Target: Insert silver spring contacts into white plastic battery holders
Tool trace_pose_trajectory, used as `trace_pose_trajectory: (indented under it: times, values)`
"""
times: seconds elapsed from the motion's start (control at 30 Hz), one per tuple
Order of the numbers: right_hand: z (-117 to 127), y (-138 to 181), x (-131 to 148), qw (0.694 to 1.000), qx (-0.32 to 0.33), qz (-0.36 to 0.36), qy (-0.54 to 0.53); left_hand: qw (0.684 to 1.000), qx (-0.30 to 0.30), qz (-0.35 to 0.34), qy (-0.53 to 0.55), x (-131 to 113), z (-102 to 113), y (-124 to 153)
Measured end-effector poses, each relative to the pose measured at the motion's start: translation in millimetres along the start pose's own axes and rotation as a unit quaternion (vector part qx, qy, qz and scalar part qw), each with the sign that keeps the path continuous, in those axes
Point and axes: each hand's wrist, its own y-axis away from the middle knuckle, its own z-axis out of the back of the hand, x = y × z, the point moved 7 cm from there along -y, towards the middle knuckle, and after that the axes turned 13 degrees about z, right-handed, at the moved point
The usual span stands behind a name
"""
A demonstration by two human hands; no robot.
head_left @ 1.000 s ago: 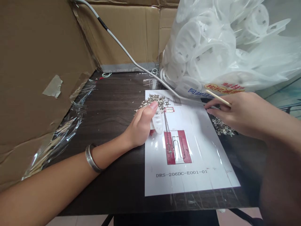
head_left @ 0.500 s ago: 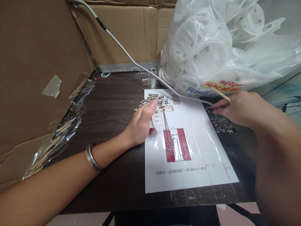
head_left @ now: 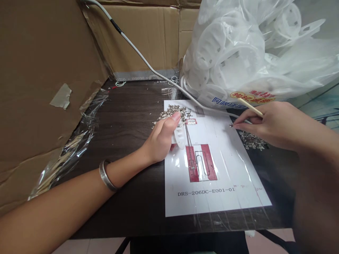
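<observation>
My left hand [head_left: 162, 137] is closed around a white plastic part [head_left: 179, 137] with slots in its face. Just beyond it lies a pile of small shiny metal pieces [head_left: 173, 110] at the top of the printed sheet. My right hand [head_left: 261, 120] is closed, thumb and forefinger pinching a tiny metal piece [head_left: 231, 125] over the sheet's right edge. A thin wooden stick [head_left: 250, 107] is also tucked in this hand, its tip pointing up and left. Below the right fingers sits a second heap of small metal pieces [head_left: 253, 140] on the dark table.
The printed sheet [head_left: 212, 197] lies under clear film on the table [head_left: 124, 113]. A clear bag [head_left: 238, 67] of white plastic parts stands at the back right, with a white cable [head_left: 144, 61] running past it. Cardboard walls [head_left: 148, 38] enclose the back and left.
My right hand has drawn back from the right-hand heap, a tiny metal piece now visible between its fingertips. The left hand keeps its hold on the white plastic part; the view has shifted slightly.
</observation>
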Motion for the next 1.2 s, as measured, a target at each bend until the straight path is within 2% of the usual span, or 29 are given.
trace_pose_trajectory:
  times: [0.07, 0.17, 0.23, 0.37, 0.43, 0.57, 0.9, 1.07, 1.2]
  values:
    - [1, -1, 18, 0.994, -0.040, 0.070, -0.076, 1.000, -0.002, 0.002, -0.007, 0, 0, 0]
    - [-8, -4, 44, 0.954, -0.094, 0.140, -0.249, 1.000, -0.006, 0.005, -0.011, 1, 1, -1]
    - [-24, -9, 58, 0.915, -0.086, 0.158, -0.362, 1.000, -0.013, 0.006, -0.007, 2, 2, 0]
    - [-50, -18, 77, 0.846, -0.115, 0.183, -0.487, 1.000, -0.026, 0.008, 0.007, 1, 4, 1]
    - [-58, -22, 80, 0.830, -0.133, 0.174, -0.513, 1.000, -0.029, 0.002, 0.008, 0, 4, 1]
    - [-66, -28, 78, 0.830, -0.152, 0.152, -0.514, 1.000, -0.013, -0.001, 0.004, 0, 2, 1]
    - [-73, -27, 73, 0.827, -0.117, 0.130, -0.534, 0.999, -0.033, 0.012, -0.007, 3, 7, 0]
    - [-75, -29, 74, 0.789, -0.131, 0.128, -0.586, 0.999, -0.031, 0.024, 0.019, 3, 5, 2]
    - [-71, -29, 76, 0.810, -0.135, 0.160, -0.547, 0.999, -0.032, 0.020, 0.006, 1, 4, 2]
